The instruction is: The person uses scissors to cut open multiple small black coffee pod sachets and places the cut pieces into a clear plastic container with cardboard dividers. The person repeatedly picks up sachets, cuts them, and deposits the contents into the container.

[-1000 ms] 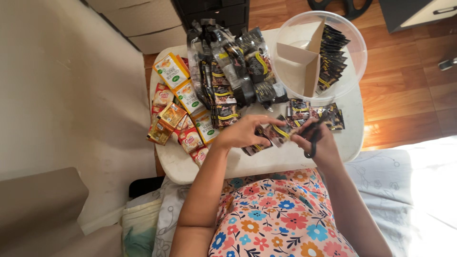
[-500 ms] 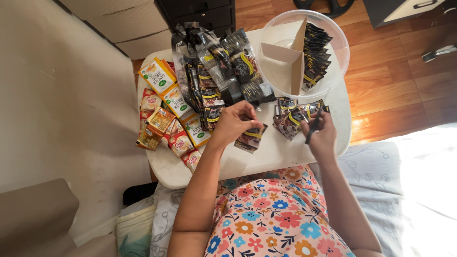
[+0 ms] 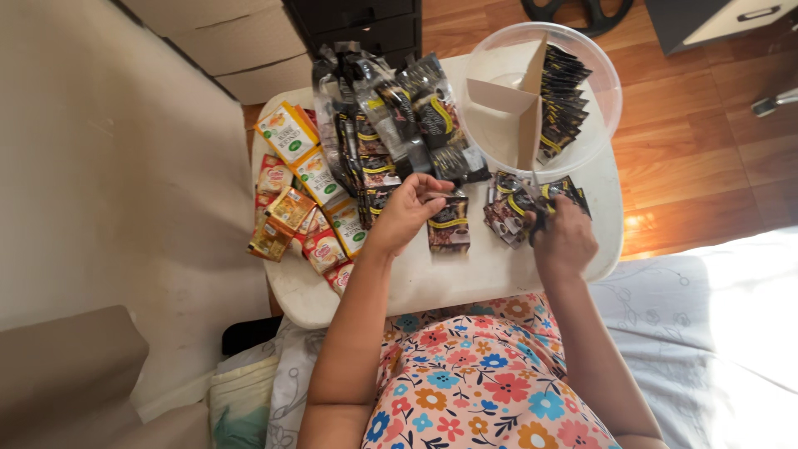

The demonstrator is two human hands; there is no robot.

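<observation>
My left hand (image 3: 409, 209) pinches the top edge of a black coffee sachet (image 3: 449, 226) that lies on the small white table (image 3: 465, 278). My right hand (image 3: 567, 237) is closed around black scissors (image 3: 537, 218), beside a loose heap of black sachets (image 3: 517, 206). A round clear plastic tub (image 3: 500, 133) with cardboard dividers stands at the table's far right, and a row of black sachets (image 3: 559, 100) stands upright in its right compartment. A big pile of black sachets and clear wrapping (image 3: 391, 116) lies at the far middle.
Orange and yellow tea-bag packets (image 3: 299, 204) lie spread along the table's left side. Cardboard boxes (image 3: 224, 46) and a dark drawer unit (image 3: 357, 18) stand beyond the table. Wooden floor (image 3: 706, 141) is to the right, a beige wall to the left, white bedding (image 3: 706, 333) under me.
My left hand slid from the sachets in front of me toward the middle and now pinches a single black sachet. My right hand stays with the scissors by the heap; the camera moved closer.
</observation>
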